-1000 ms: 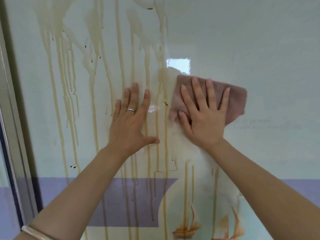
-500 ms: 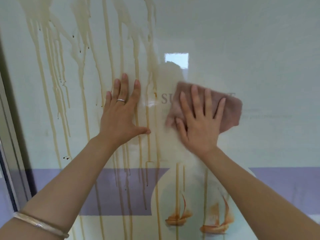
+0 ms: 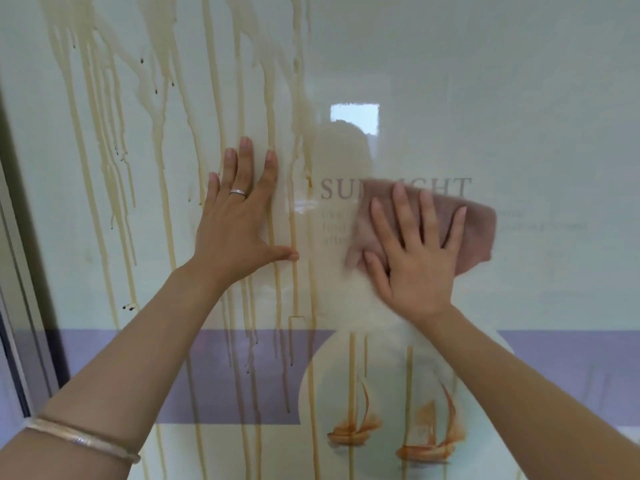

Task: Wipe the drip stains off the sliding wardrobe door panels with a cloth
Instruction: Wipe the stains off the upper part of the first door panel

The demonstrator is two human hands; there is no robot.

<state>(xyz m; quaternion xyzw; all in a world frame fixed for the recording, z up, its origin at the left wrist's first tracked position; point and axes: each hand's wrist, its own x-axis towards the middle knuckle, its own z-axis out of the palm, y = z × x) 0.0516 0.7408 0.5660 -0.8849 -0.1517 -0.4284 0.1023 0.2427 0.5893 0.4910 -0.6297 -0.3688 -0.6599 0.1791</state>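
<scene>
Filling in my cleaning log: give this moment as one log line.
left hand flat on door panel | right hand presses cloth | drip stains remain left

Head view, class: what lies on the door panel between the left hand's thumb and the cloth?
In the head view, between the left hand and the cloth lie vertical brown drip stains and the grey printed lettering on the door panel.

At the left edge I see a grey frame [image 3: 20, 258]; a bright window reflection [image 3: 354, 118] shines at upper centre.
</scene>
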